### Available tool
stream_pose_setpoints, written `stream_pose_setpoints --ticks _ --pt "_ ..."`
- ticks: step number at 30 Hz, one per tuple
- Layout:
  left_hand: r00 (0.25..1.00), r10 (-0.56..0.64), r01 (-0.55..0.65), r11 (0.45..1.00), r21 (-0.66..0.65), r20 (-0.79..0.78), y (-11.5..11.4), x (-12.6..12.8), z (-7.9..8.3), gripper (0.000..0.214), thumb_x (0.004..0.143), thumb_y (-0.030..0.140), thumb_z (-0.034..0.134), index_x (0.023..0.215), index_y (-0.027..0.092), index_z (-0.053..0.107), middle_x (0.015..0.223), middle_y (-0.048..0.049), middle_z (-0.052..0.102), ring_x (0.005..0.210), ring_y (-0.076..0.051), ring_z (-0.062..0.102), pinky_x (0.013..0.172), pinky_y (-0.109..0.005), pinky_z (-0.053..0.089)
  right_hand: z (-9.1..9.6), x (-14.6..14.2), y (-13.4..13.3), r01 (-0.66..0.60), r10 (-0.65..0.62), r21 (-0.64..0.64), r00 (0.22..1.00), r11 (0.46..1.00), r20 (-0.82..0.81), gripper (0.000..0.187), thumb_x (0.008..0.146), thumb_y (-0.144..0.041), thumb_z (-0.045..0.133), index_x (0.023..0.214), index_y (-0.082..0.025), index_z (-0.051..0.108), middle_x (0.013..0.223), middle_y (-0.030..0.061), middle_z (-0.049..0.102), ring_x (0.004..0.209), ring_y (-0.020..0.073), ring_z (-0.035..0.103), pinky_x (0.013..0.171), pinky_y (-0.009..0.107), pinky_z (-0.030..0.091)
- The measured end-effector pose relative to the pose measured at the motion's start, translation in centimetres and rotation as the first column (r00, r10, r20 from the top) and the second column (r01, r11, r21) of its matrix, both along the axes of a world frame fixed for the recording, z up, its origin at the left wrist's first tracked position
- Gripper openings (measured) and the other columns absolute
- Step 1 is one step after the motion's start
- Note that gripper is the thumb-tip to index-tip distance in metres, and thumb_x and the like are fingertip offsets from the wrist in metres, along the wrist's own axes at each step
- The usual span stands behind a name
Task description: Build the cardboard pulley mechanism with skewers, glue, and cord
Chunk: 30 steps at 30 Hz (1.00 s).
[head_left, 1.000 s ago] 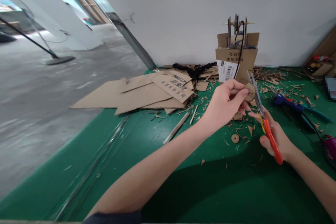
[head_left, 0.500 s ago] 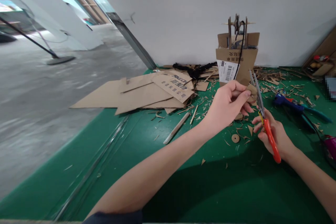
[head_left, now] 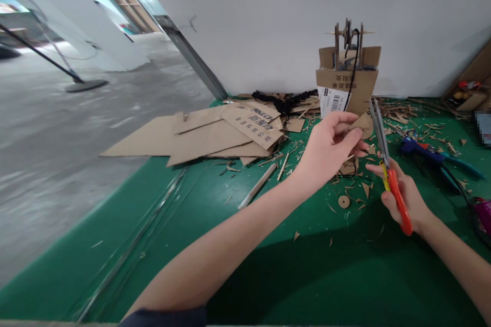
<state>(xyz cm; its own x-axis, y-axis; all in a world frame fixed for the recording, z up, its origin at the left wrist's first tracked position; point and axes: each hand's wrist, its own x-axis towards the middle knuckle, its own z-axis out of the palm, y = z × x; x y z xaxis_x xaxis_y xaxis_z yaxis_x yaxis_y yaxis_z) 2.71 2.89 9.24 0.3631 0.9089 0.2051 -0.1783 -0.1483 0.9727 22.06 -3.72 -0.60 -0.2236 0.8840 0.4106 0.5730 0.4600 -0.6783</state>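
My left hand (head_left: 333,147) pinches a small roundish cardboard piece (head_left: 362,124) between thumb and fingers, held above the green table (head_left: 192,245). My right hand (head_left: 402,195) grips orange-handled scissors (head_left: 387,166), blades pointing up and almost closed, just right of the cardboard piece. A small cardboard disc (head_left: 344,202) lies on the table below my hands, among offcuts.
A cardboard box model (head_left: 347,87) with wheels on a skewer and a black cord stands at the back. Flat cardboard sheets (head_left: 207,135) lie to the left. A blue glue gun (head_left: 429,153) lies to the right. A wooden stick (head_left: 258,186) and scraps litter the table.
The cardboard piece has risen slightly in my left hand and sits apart from the blades. The scissors have shifted a little right and upward, blades nearly closed.
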Motion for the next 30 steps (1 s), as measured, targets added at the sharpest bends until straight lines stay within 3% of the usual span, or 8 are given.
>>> stream_pose_setpoints --ticks 2,5,9,14,20,30 --pt "1.0 0.006 -0.006 1.0 -0.004 -0.001 0.07 -0.04 -0.03 0.01 0.091 0.014 0.059 0.097 0.017 0.051 0.077 0.0011 0.066 0.067 -0.009 0.069 0.063 -0.021 0.06 0.28 -0.1 -0.03 -0.045 0.045 -0.022 0.999 0.999 -0.02 0.077 0.094 -0.07 0.04 0.15 -0.018 0.039 0.117 0.0191 0.071 0.131 0.0359 0.058 0.086 0.044 0.06" --pt "1.0 -0.005 0.005 1.0 0.024 -0.028 -0.02 -0.1 -0.04 0.012 0.09 0.014 0.061 0.092 0.018 0.05 0.069 0.0029 0.064 0.062 -0.01 0.068 0.061 -0.022 0.059 0.41 -0.23 0.0 -0.056 0.054 -0.028 0.997 0.998 -0.047 0.087 0.093 -0.074 0.039 0.156 -0.015 0.03 0.127 0.0218 0.066 0.132 0.0372 0.056 0.088 0.046 0.059" --pt "0.998 0.001 0.005 0.995 0.096 -0.062 -0.17 -0.18 -0.02 0.01 0.09 0.015 0.06 0.089 0.019 0.051 0.066 0.0028 0.064 0.061 -0.011 0.068 0.058 -0.023 0.057 0.31 -0.13 0.09 -0.065 0.062 -0.055 0.996 0.996 -0.058 0.088 0.094 -0.072 0.04 0.158 -0.013 0.025 0.102 0.0172 0.073 0.129 0.0372 0.059 0.084 0.046 0.058" --pt "0.996 0.018 -0.008 0.993 0.115 -0.084 -0.05 -0.21 -0.03 0.011 0.089 0.015 0.061 0.089 0.02 0.052 0.066 0.0033 0.064 0.059 -0.009 0.067 0.056 -0.021 0.056 0.47 -0.05 0.04 -0.049 0.046 -0.068 0.998 0.996 -0.045 0.089 0.091 -0.075 0.042 0.157 -0.016 0.028 0.111 0.0189 0.072 0.114 0.0378 0.068 0.08 0.048 0.058" --pt "0.994 0.026 -0.011 0.991 0.137 -0.108 -0.2 -0.2 0.04 0.01 0.089 0.015 0.06 0.088 0.021 0.053 0.066 0.003 0.065 0.058 -0.009 0.066 0.055 -0.02 0.054 0.63 -0.1 0.04 -0.077 0.074 -0.053 0.996 0.996 -0.057 0.091 0.091 -0.074 0.043 0.157 -0.013 0.028 0.091 0.0145 0.073 0.128 0.0373 0.06 0.085 0.047 0.059" --pt "0.994 0.039 -0.022 0.987 0.156 -0.104 -0.38 -0.22 -0.18 0.009 0.09 0.018 0.061 0.088 0.021 0.053 0.065 0.0028 0.064 0.057 -0.009 0.065 0.055 -0.02 0.055 0.55 -0.09 -0.01 -0.098 0.096 -0.034 0.994 0.995 -0.054 0.092 0.09 -0.076 0.043 0.156 -0.014 0.029 0.094 0.0155 0.073 0.128 0.0384 0.059 0.09 0.051 0.056"
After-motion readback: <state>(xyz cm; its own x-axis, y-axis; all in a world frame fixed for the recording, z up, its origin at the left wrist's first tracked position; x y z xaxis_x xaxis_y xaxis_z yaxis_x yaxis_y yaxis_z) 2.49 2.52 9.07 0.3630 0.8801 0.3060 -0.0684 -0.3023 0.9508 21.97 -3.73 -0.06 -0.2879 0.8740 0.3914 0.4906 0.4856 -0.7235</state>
